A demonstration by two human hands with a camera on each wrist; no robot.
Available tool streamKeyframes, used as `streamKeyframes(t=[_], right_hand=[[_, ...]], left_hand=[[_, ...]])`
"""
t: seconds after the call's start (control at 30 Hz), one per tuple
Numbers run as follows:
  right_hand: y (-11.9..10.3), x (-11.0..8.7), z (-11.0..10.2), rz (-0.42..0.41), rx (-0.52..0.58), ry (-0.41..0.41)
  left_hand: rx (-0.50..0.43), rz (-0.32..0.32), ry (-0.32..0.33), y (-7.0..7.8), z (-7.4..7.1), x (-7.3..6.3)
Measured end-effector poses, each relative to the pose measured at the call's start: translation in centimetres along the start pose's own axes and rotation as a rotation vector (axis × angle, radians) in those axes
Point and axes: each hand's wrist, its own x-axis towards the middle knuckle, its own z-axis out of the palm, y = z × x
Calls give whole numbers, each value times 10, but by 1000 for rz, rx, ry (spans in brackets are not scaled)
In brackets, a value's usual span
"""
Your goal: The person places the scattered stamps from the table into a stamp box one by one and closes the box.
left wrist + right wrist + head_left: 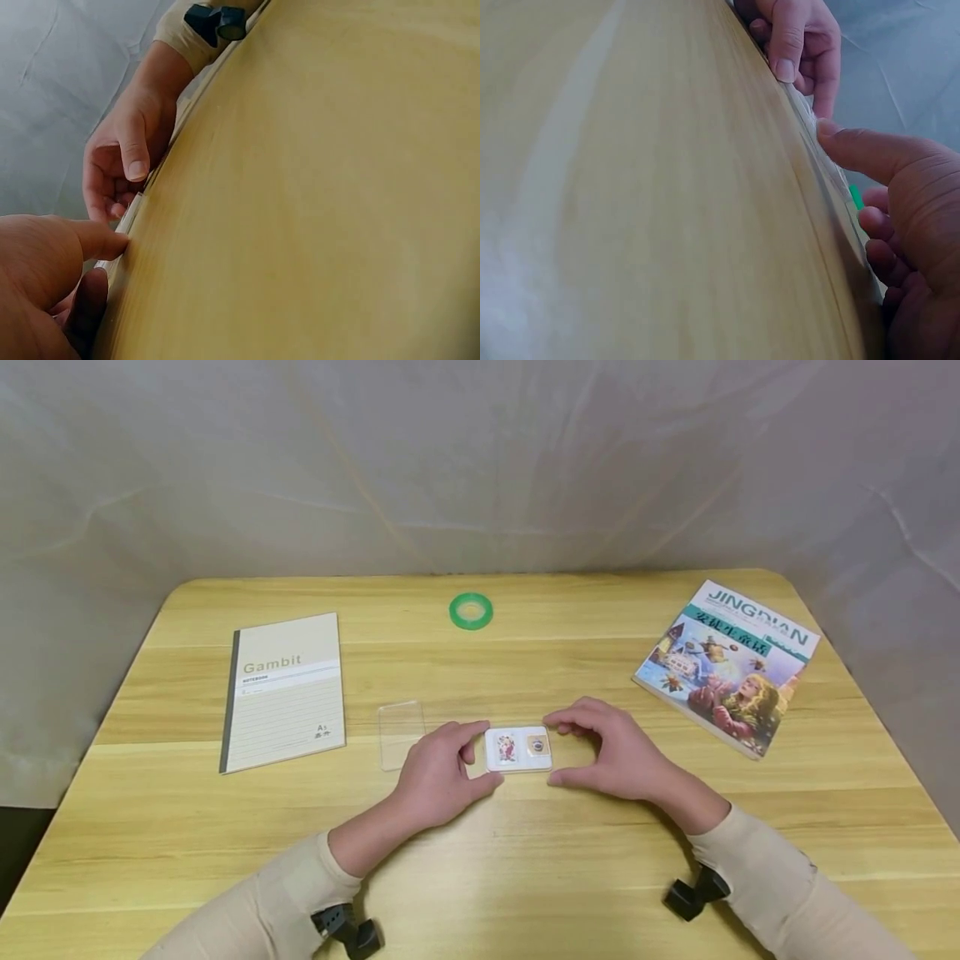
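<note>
A small flat white case (528,762) with rounded corners lies on the wooden table between both hands. It shows two small pictures on top, one colourful and one tan with a dark emblem. At its left end, my left hand (435,774) holds the corners between thumb and forefinger. My right hand (611,752) has its thumb and forefinger bent around the right-end corners. From the side, in the left wrist view, the right thumb (133,150) looks very close to the case's edge. A clear plastic rectangle (396,735), like a lid, lies partly behind the left hand.
On the left lies a Gambit notebook (288,710). A green roll of tape (471,622) lies near the back edge of the table (570,610). To the right is a picture-covered book (731,672), set at an angle. Grey cloth (480,460) hangs behind the table.
</note>
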Motion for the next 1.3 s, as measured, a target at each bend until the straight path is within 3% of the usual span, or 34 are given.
streamKeyframes(t=[0.33, 0.57, 0.67, 0.8, 1.07, 1.3], right_hand=[[3, 2, 4, -7, -82, -1], [2, 2, 6, 8, -110, 7], [2, 3, 7, 3, -115, 9], [0, 3, 6, -3, -119, 12], [0, 5, 7, -8, -116, 15], [0, 4, 6, 2, -108, 12]], left_hand=[[-8, 11, -24, 1, -3, 1], [-138, -11, -66, 1, -7, -3], [-227, -11, -44, -1, -10, -8], [-284, -6, 38, -2, -19, -17], [-173, -80, 224, -19, -46, -36], [-28, -179, 236, -32, -61, -53]])
